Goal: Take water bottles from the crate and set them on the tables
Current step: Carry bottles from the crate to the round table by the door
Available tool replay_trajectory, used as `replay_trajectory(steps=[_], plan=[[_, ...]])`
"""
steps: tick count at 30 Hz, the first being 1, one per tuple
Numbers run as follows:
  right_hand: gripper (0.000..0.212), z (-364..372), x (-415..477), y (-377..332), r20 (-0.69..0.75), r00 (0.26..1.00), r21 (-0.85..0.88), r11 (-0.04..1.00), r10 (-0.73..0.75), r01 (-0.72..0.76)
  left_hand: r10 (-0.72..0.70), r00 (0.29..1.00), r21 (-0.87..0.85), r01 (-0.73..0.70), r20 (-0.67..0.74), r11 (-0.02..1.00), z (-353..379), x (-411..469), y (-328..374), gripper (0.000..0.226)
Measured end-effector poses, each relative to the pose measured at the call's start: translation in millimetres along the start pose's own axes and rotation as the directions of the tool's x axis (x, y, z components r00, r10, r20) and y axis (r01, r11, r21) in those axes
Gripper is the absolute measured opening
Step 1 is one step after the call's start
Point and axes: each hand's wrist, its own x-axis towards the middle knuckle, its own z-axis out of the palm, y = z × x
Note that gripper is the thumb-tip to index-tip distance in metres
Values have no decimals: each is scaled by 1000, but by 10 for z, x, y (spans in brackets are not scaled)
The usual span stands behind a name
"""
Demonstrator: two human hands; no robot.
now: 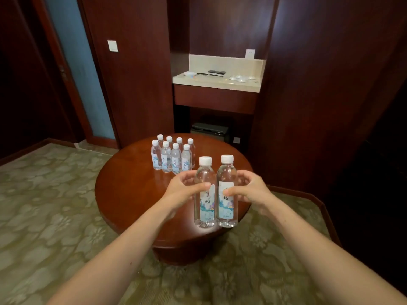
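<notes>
Water bottles come as a pair here: the left bottle [206,209] and the right bottle [226,205] are upright side by side, touching or very nearly so, over the near part of the round tabletop [132,183]. The left grip [184,190] is wrapped round the left bottle at mid-height, thumb across the front and fingers curled behind. The right grip [250,190] holds the right bottle the same way, mirrored. Each bottle sits inside its own grip, with cap and shoulder clear above the hand and the base clear below it. From this angle I cannot tell whether the bases rest on the wood or hang just above it.

The step in hand looks like setting this pair down. To do it well, lower both straight with bases flat, and let the wood take the weight before the fingers loosen. Then open each hand outward, away from the partner bottle, so neither gets knocked. The pair is close to the near edge, so a spot further in would be safer, toward the group of eight bottles [171,157] standing on the far side, left of centre. Leave a gap so that group is not bumped. The crate is not in view.
</notes>
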Motion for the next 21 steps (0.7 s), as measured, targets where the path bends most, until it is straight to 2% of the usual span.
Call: replay_trajectory(steps=[4,9,15,21], plan=[[57,-58,682,114,45,999,14,999,28,-29,-31,999,62,34,-36,998,12,637,-144,64],[58,-97,1633,338,19,1000,-22,1000,15,-14,-47,997,77,52,-61,996,-29,1518,-384,79],[62,-109,2559,583,-17,1000,-124,992,-22,20,-62,997,144,67,-38,987,-68,2455,-580,57],[62,-52,3098,758,-8,1000,-217,976,19,-20,-116,993,202,118,-21,972,-154,2990,-863,62]])
